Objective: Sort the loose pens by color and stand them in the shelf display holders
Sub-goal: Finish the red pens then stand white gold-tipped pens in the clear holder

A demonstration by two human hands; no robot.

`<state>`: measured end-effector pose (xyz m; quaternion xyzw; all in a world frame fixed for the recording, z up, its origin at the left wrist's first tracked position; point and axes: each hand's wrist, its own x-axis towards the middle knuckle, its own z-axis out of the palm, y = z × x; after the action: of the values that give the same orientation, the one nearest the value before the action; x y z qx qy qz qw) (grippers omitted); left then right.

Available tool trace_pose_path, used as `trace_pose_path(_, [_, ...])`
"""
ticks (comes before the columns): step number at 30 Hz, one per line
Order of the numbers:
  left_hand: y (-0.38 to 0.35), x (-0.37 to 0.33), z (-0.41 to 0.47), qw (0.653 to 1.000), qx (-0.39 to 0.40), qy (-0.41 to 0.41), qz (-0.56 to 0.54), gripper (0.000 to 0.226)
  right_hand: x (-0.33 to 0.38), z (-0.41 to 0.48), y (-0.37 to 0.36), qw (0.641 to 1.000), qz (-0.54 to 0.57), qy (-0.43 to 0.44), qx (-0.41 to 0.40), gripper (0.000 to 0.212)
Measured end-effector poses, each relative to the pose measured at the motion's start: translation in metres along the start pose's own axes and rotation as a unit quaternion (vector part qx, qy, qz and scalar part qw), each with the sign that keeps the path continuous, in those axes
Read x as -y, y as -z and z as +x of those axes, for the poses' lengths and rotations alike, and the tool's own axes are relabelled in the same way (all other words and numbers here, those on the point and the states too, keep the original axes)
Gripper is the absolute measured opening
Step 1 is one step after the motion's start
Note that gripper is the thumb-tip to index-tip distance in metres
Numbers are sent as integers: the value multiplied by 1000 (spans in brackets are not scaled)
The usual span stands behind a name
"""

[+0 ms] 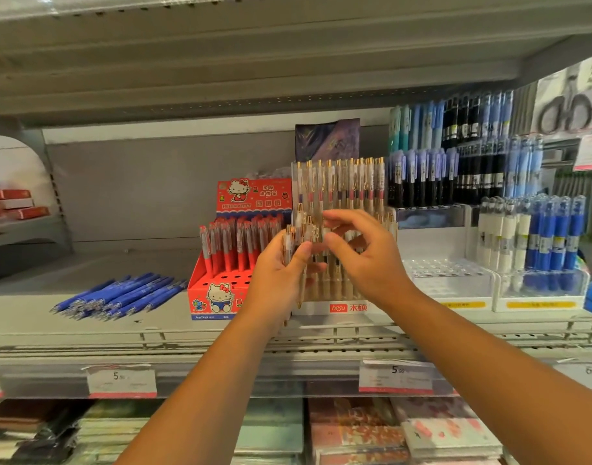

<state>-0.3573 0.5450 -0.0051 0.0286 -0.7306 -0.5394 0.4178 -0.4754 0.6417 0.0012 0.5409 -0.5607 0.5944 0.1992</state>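
My left hand (281,273) grips a bunch of clear pens with gold clips (296,236), held upright in front of the clear tiered display holder (341,307). My right hand (361,253) reaches to the top of that bunch, thumb and fingers curled around the pen tops; whether it pinches one pen is blurred. More gold-clip pens (341,182) stand in the holder's back rows. A pile of loose blue pens (120,295) lies flat on the shelf at the left.
A red cartoon-cat box (214,297) holds red pens left of the clear holder. At the right stand white holders (455,283) with blue, black and white pens (539,236). A shelf rail with price tags (121,380) runs in front; notebooks lie below.
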Motion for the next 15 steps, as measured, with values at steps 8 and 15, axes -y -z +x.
trace_pose_path(8, [-2, 2, 1, 999, 20, -5, 35, 24, 2, 3, -4, 994, 68, -81, 18, 19])
trace_pose_path(15, [-1, 5, 2, 1000, -15, 18, 15, 21, -2, 3, 3, 987, 129, -95, -5, 25])
